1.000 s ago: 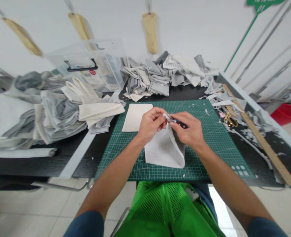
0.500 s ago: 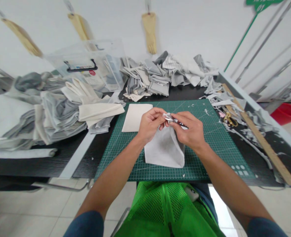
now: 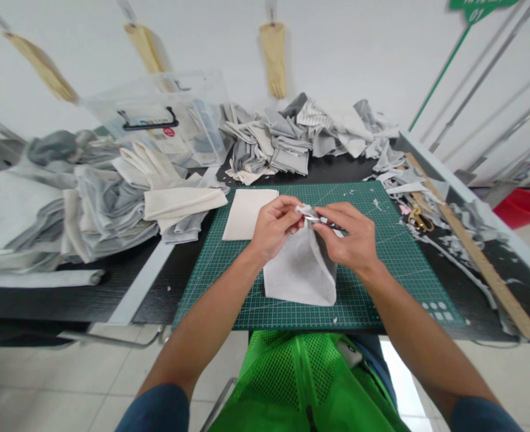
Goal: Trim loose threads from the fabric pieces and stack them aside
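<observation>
A light grey cloth piece (image 3: 296, 276) stands partly raised off the green cutting mat (image 3: 395, 270), its upper edge lifted between my hands. My left hand (image 3: 277, 225) is closed, pinching the cloth's top corner. In my right hand (image 3: 348, 234), also closed, is a small metal-bladed cutting tool (image 3: 310, 217) with a dark handle. Its blades lie against the pinched corner; fingers cover most of the handle, so its exact kind is unclear. A folded cream cloth (image 3: 244, 215) lies flat on the mat behind my left hand.
Heaped grey and cream cloths (image 3: 107, 204) fill the left side. More folded cloths (image 3: 287, 141) are piled behind the mat, beside a clear plastic box (image 3: 188, 132). On the right lie a wooden ruler (image 3: 485, 261), gold-handled scissors (image 3: 420, 219) and fabric scraps (image 3: 465, 246).
My right hand and the small cutting tool have shifted slightly to the right along the cloth's corner. My left hand keeps its pinch almost in place.
</observation>
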A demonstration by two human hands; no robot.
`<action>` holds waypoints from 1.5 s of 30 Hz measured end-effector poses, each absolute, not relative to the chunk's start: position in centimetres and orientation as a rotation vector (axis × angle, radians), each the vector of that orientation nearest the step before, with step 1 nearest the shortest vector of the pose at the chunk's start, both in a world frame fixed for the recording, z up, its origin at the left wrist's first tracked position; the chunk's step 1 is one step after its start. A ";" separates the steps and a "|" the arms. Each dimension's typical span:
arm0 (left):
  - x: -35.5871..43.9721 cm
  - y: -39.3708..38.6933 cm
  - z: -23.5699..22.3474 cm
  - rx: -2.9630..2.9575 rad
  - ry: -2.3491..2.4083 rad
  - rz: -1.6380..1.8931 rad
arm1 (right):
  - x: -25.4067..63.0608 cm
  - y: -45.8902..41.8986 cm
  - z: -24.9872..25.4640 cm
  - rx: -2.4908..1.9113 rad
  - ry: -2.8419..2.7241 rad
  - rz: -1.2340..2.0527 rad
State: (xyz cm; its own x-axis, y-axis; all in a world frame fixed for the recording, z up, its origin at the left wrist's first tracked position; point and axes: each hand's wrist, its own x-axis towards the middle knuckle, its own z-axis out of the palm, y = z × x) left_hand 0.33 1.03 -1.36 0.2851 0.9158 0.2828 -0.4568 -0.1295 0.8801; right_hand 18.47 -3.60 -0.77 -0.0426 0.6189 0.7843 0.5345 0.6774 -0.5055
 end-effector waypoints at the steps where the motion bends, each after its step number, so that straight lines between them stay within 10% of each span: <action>1: 0.3 1.1 -1.4 1.161 0.517 1.277 | 18.6 -3.6 -0.7 -0.936 -1.696 0.101; 45: 0.5 0.5 -1.0 1.005 0.496 1.138 | 19.0 -3.2 -0.9 -0.803 -1.820 -0.121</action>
State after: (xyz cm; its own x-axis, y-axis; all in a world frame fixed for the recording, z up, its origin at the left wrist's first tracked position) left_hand 0.54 0.54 -1.02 0.3804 0.9126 0.1498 -0.5118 0.0728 0.8560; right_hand 19.00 -3.23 -0.92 -0.1805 0.4633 0.8676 0.5738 0.7660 -0.2897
